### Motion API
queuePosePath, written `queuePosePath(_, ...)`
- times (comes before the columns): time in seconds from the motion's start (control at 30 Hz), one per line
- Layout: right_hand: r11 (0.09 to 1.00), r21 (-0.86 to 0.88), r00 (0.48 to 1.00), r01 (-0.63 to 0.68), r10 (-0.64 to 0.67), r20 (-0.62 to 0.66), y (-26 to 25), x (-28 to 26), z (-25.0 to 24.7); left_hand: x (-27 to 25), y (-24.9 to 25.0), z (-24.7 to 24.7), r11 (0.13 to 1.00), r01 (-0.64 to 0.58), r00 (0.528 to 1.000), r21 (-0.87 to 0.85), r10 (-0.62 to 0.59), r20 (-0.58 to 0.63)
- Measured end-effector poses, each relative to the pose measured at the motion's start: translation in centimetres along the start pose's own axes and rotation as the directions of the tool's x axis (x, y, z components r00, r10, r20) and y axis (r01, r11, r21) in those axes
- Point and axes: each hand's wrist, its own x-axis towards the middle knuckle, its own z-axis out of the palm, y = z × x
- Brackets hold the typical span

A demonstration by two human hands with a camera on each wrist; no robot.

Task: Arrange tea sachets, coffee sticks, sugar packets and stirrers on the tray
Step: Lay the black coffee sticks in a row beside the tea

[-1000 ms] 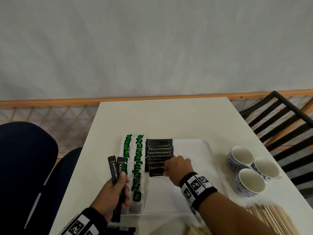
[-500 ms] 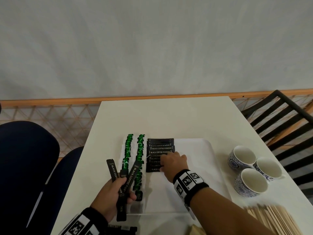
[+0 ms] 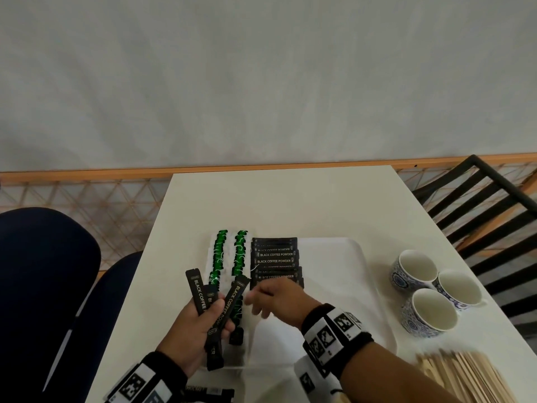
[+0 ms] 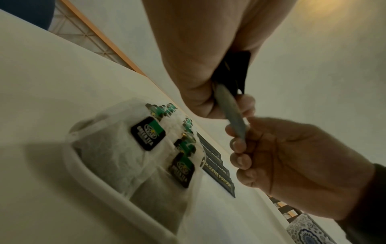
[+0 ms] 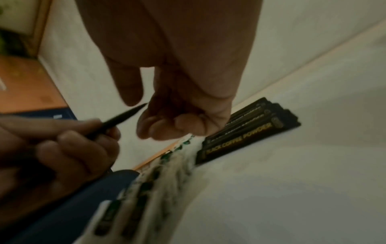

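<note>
A white tray [image 3: 353, 289] lies on the table. Two rows of green-tagged tea sachets [image 3: 220, 254] fill its left side. Beside them lies a column of black coffee sticks [image 3: 274, 257]. My left hand [image 3: 209, 318] grips three fanned coffee sticks [image 3: 197, 292] above the tray's left front corner. My right hand [image 3: 261, 301] hovers over the tray, reaching left to the rightmost held stick [image 3: 232, 303]. In the right wrist view its thumb and curled fingers [image 5: 167, 125] stand apart, with the stick's tip [image 5: 133, 109] in the gap.
Three blue-patterned cups [image 3: 415, 269] stand right of the tray. A heap of wooden stirrers [image 3: 470, 376] lies at the front right. More black sticks [image 3: 209, 392] lie at the table's front edge. A black slatted chair [image 3: 494, 205] is on the right, a dark blue seat [image 3: 43, 286] on the left.
My right hand left the column of sticks on the tray and moved left and nearer, up to my left hand. The left hand fanned one stick out to the right.
</note>
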Motion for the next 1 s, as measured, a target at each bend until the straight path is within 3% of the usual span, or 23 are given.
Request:
queuePosePath(0.1, 0.994, 0.107, 0.995, -0.012, 0.002, 0.100, 0.2, -0.6, 1.1, -0.2, -0.1, 0.7, 0.997, -0.022, 0.999, 0.068, 0.018, 0.046)
queuePosePath(0.27, 0.928, 0.369, 0.996, -0.060, 0.030, 0.087, 0.7, -1.1, 1.9, -0.6, -0.2, 1.1, 0.983, -0.008, 0.985, 0.184, -0.024, 0.173)
queuePosePath(0.4, 0.862, 0.500, 0.996, -0.084, 0.083, 0.024, 0.7, -1.1, 1.0, -0.5, -0.6, 0.8, 0.983, 0.066, 0.986, 0.173, -0.091, 0.142)
queuePosePath(0.43, 0.901, 0.427, 0.994, -0.081, 0.105, -0.031, 0.7, -0.9, 0.4, -0.5, -0.7, 0.6, 0.983, 0.100, 0.985, 0.153, -0.120, 0.125)
queuePosePath(0.5, 0.994, 0.055, 0.978, -0.092, 0.101, -0.183, 1.2, -0.5, -0.9, -0.5, -0.7, 0.2, 0.979, 0.152, 0.982, 0.133, -0.165, 0.091)
queuePosePath(0.57, 0.945, -0.297, 0.969, -0.136, 0.065, -0.237, 1.7, -0.3, -2.2, -0.5, -0.6, -0.2, 0.979, 0.172, 0.980, 0.107, -0.181, 0.079)
queuePosePath(0.63, 0.857, -0.484, 0.973, -0.180, 0.084, -0.215, 2.3, -0.2, -2.7, -0.4, -0.5, -0.6, 0.982, 0.167, 0.983, 0.094, -0.173, 0.064)
queuePosePath(0.73, 0.727, -0.653, 0.974, -0.214, 0.110, -0.197, 2.6, 0.1, -2.6, -0.2, -0.6, -0.9, 0.985, 0.152, 0.987, 0.088, -0.155, 0.038)
queuePosePath(0.87, 0.585, -0.790, 0.980, -0.187, 0.050, -0.195, 2.8, 0.6, -1.8, -0.1, -0.8, -0.9, 0.985, 0.145, 0.989, 0.093, -0.147, 0.016)
queuePosePath(1.0, 0.531, -0.831, 0.981, -0.163, -0.006, -0.195, 2.6, 1.0, -1.2, -0.1, -1.0, -1.1, 0.984, 0.151, 0.988, 0.097, -0.152, 0.008)
